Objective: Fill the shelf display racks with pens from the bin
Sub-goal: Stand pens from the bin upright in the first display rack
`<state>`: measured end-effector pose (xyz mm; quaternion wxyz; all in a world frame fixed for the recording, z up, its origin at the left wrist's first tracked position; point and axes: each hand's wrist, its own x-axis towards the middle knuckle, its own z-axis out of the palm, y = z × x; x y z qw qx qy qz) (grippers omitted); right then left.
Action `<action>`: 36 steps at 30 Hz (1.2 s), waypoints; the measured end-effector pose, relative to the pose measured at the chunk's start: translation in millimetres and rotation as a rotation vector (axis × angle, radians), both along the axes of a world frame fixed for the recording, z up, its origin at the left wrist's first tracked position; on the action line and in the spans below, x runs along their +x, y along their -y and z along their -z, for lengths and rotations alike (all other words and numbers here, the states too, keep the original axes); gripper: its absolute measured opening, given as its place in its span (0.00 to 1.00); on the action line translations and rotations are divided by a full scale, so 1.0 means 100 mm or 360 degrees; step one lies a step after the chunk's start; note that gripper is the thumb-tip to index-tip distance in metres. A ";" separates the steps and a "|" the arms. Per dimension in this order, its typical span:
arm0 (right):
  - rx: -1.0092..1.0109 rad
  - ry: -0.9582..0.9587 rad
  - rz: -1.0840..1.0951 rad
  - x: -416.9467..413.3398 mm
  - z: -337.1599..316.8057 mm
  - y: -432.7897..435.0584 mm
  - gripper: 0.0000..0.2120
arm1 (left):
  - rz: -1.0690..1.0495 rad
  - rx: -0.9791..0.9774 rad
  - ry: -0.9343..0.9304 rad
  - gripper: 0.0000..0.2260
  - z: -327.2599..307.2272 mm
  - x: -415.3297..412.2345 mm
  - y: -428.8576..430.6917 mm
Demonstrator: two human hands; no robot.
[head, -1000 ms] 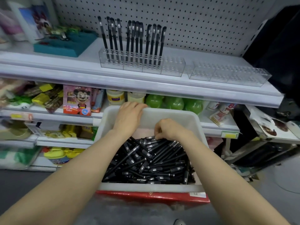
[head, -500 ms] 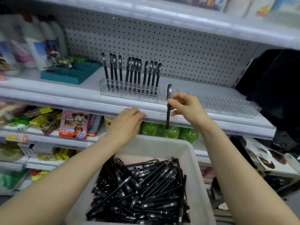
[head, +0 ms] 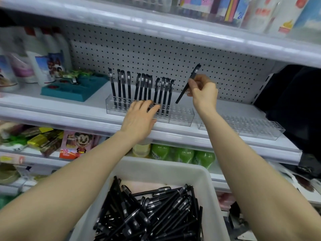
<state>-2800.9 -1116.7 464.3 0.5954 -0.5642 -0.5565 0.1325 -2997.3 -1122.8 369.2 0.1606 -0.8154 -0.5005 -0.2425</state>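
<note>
Left hand (head: 139, 117) spread on clear rack (head: 180, 117), right hand (head: 204, 92) pinching tilted pen (head: 181, 95), teal tray (head: 69, 93) left, bin (head: 173, 165) below.

White metal shelving unit, three tiers in view. A perforated white back panel (head: 173, 54) stands behind the middle shelf (head: 52, 105). The upper shelf (head: 156, 26) carries colourful printed packs (head: 225, 9), blurred. At the left of the middle shelf are white bottles (head: 43, 54) with picture labels and, just in front of them, a teal tray (head: 73, 91). The lower shelf (head: 219, 180) holds green bottles (head: 184, 154), a pink box with a cartoon figure (head: 76, 145) and yellow packets (head: 40, 138). To the right of the unit is a dark area (head: 291, 105). Lighting is even and white.
</note>
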 end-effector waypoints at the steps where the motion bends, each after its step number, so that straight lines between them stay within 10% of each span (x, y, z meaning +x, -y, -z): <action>1: 0.0006 0.0033 0.0005 -0.02 0.01 -0.04 0.01 | -0.0002 0.0004 0.0003 0.23 0.00 0.00 0.00; 24: -0.0270 0.0521 0.0071 -0.09 0.46 0.05 0.14 | 0.0165 -0.0056 0.0243 0.24 0.05 -0.06 0.19; 36: -0.0419 0.0441 -0.0230 -0.29 1.45 1.26 0.02 | 0.0251 -0.0259 0.0379 0.13 0.86 -0.19 0.95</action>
